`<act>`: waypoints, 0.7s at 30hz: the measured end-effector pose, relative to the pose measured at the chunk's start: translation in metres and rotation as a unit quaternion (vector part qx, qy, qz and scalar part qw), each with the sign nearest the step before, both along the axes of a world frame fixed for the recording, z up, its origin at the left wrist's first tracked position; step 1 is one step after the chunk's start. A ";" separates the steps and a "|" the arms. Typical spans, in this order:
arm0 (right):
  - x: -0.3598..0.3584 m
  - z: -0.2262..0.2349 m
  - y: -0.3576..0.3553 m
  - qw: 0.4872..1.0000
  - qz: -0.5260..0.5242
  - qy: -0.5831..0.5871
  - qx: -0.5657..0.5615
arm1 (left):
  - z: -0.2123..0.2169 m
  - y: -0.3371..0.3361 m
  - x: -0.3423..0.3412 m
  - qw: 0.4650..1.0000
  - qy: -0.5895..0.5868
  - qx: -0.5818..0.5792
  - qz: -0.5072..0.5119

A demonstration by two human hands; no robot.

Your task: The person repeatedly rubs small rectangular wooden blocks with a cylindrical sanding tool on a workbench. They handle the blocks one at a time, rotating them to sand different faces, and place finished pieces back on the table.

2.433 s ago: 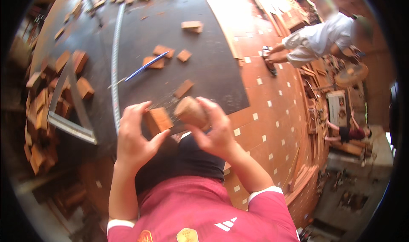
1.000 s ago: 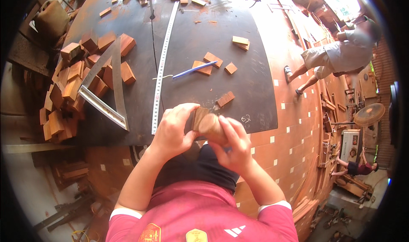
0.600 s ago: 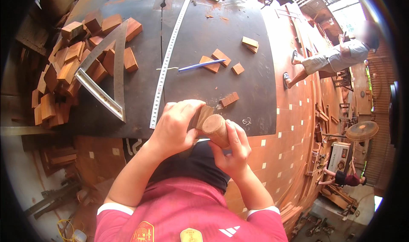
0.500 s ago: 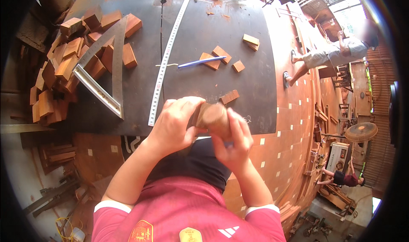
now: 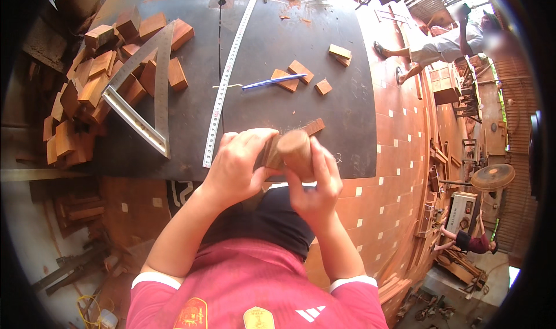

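Head view: both hands meet just above the near edge of the dark worktop (image 5: 278, 114), over the person's lap. The left hand (image 5: 234, 167) is closed around a dark brown wooden block (image 5: 271, 153), fingers curled over its far side, thumb on the near side. The right hand (image 5: 315, 181) is closed around a rounded, reddish-brown wooden piece (image 5: 295, 149), its blunt end facing the camera. The 2 pieces touch, the rounded piece lying immediately right of the block. The long axis of the rounded piece appears to run roughly up toward the camera, though the fingers hide most of its length. Each hand already grips its own piece, so neither has to reach; the contact point lies between the 2 thumbs.

On the worktop, a steel tape rule (image 5: 227, 74) runs from near left to far right, ending just left of the left hand. A metal framing square (image 5: 145, 103) lies further left, against a heap of reddish wooden offcuts (image 5: 92, 91). A blue pen (image 5: 272, 82) rests across 1 small wooden block (image 5: 286, 81) at the far centre, and 1 narrow offcut (image 5: 314, 126) lies just beyond the hands. A second person (image 5: 446, 42) stands on the tiled floor (image 5: 399, 155) at far right, well apart.
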State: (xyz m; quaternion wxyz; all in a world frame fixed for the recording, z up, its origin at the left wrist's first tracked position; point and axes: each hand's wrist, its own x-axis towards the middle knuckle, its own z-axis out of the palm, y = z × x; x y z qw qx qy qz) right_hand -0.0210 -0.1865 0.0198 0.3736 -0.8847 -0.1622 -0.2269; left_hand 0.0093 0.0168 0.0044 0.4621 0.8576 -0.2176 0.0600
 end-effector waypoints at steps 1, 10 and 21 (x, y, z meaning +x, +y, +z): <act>-0.012 -0.001 0.000 1.000 0.004 0.002 0.008 | 0.000 0.001 0.000 1.000 -0.003 0.009 0.000; 0.002 -0.002 0.005 0.999 -0.021 0.021 0.034 | -0.002 -0.003 -0.002 1.000 -0.002 0.010 0.003; 0.002 -0.004 0.010 0.998 -0.042 0.001 0.039 | -0.002 -0.004 -0.002 1.000 -0.003 0.019 0.005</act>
